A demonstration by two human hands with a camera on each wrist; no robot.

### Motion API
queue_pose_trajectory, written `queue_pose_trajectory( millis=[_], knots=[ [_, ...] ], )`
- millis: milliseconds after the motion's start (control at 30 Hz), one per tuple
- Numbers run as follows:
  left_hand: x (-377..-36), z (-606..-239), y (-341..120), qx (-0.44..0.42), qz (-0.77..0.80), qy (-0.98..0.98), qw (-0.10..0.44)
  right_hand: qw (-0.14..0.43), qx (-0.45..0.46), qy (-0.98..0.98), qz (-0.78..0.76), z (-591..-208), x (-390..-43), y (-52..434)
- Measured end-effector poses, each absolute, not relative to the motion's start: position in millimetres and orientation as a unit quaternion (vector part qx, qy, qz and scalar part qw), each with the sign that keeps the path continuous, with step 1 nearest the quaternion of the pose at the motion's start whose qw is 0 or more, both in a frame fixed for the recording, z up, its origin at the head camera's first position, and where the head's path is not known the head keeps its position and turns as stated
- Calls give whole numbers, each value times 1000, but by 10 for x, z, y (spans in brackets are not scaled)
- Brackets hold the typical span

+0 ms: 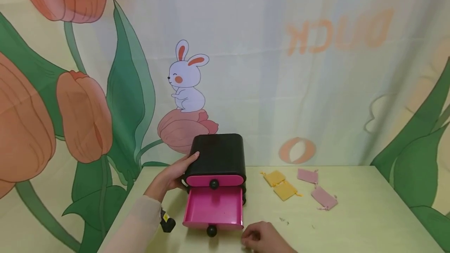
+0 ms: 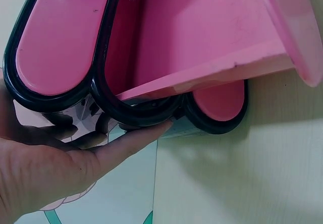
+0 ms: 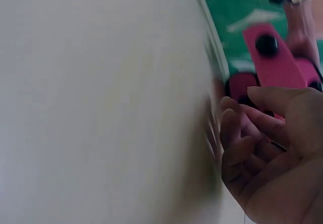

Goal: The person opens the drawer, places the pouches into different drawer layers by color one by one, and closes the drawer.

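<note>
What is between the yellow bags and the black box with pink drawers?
Nothing: in the head view, only bare pale-green table lies between the yellow cloth pouches and the black plastic drawer box.

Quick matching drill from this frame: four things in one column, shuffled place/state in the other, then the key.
1. left hand
2. right hand
3. lower drawer
4. yellow pouches

A. pulled out, open
B. on the table, right of the box
C. resting flat against the black box's side
D. on the table near the open drawer's knob, holding nothing

Pairs: 1-C, 2-D, 3-A, 4-B
</note>
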State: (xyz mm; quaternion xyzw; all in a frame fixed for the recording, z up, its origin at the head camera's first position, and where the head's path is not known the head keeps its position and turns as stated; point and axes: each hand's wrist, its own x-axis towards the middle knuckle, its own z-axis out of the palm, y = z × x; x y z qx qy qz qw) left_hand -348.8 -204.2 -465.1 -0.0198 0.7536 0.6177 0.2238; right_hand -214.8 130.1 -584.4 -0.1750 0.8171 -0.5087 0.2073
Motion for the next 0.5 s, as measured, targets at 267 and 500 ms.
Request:
queue_pose_trajectory(
  millis=[267,500],
  knots=[
    [-3478,-4683,-2034,-23,619,751,228,-85,-29,896,-435,-5919,-2651,2201],
    [-3469,-4687,-2048,-17,621,752,219,-162,61,918,-356,-6061,-3037,2555]
  ],
)
